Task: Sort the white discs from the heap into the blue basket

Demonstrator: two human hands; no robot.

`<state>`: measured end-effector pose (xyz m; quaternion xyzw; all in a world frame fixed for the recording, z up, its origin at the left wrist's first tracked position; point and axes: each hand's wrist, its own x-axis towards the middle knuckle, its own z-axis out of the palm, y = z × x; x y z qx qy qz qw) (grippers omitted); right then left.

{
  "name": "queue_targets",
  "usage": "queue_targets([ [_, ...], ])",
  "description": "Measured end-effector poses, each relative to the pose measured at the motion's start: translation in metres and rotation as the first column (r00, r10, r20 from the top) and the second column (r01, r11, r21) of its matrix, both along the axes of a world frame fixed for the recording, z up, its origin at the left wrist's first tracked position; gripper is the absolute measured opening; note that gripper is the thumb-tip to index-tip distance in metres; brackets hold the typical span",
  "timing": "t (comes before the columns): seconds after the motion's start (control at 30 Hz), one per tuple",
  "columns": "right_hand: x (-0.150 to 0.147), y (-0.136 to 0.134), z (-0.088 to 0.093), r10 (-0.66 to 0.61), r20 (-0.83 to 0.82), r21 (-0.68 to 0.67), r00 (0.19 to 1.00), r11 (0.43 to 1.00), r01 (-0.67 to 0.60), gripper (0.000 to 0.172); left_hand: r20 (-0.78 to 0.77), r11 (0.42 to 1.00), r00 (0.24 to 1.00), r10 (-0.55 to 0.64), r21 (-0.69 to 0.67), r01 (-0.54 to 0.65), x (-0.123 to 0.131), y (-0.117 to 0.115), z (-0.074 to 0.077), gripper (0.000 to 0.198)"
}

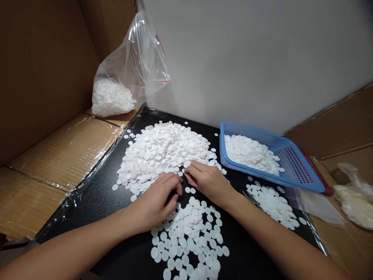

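A large heap of small white round discs (163,144) lies on the black tabletop. At its front edge, my left hand (159,198) has its fingers curled inward and the thumb below them. My right hand (208,181) faces it, a small gap away, with bent fingers pressed together and pointing down at the discs. What either set of fingertips holds is hidden. A few single discs (190,190) lie just below the hands. Between my forearms spreads a thinner, looser layer of white discs (189,237), reaching toward me.
A blue perforated basket (300,177) at the right holds more discs. Beside my right forearm lies a smaller disc pile (274,204) with a metal tool (253,199) partly hidden. A clear plastic bag (113,95) of white pieces stands back left on cardboard (58,151). Grey wall behind.
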<state>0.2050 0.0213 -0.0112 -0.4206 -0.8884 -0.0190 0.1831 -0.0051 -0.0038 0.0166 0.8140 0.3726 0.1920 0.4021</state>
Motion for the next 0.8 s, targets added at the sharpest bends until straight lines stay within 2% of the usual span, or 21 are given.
queue_targets([
  [0.1, 0.004, -0.008, 0.003, -0.048, -0.136, -0.157, 0.99, 0.987, 0.027, 0.014, 0.01, 1.0, 1.0, 0.003, 0.005, -0.003, 0.0, 0.0, 0.0, 0.019],
  [0.17, 0.005, -0.014, 0.006, -0.076, -0.207, -0.3, 0.975, 0.954, 0.011, 0.013, 0.012, 1.0, 1.0, 0.006, 0.012, -0.006, 0.0, -0.001, 0.0, 0.019],
  [0.23, 0.005, -0.018, 0.009, -0.113, -0.241, -0.383, 0.964, 0.924, 0.012, 0.012, -0.003, 1.0, 1.0, 0.003, 0.021, -0.003, 0.0, -0.002, -0.001, 0.019],
  [0.37, 0.005, -0.019, 0.009, -0.172, -0.214, -0.37, 0.962, 0.925, 0.083, 0.017, -0.039, 0.998, 0.999, -0.01, 0.068, 0.013, 0.001, -0.004, -0.004, 0.019],
  [0.5, 0.005, -0.019, 0.011, -0.145, -0.216, -0.402, 0.966, 0.914, 0.048, 0.013, -0.051, 0.992, 0.999, 0.005, 0.124, 0.002, 0.002, -0.005, -0.007, 0.022],
  [0.57, 0.006, -0.02, 0.016, -0.136, -0.235, -0.456, 0.962, 0.89, 0.015, 0.012, -0.06, 0.99, 0.998, 0.009, 0.141, -0.001, 0.002, -0.004, -0.009, 0.023],
  [0.7, 0.009, -0.021, 0.027, -0.137, -0.248, -0.617, 0.959, 0.786, -0.048, 0.014, -0.062, 0.981, 0.998, -0.012, 0.194, 0.024, 0.003, -0.002, -0.015, 0.022],
  [0.73, 0.009, -0.02, 0.027, -0.14, -0.253, -0.629, 0.957, 0.776, -0.053, 0.014, -0.057, 0.978, 0.998, -0.01, 0.208, 0.022, 0.003, -0.002, -0.016, 0.023],
  [0.8, 0.009, -0.016, 0.026, -0.163, -0.267, -0.571, 0.95, 0.821, -0.019, 0.011, -0.05, 0.975, 0.999, 0.005, 0.221, 0.006, 0.004, -0.001, -0.018, 0.023],
])
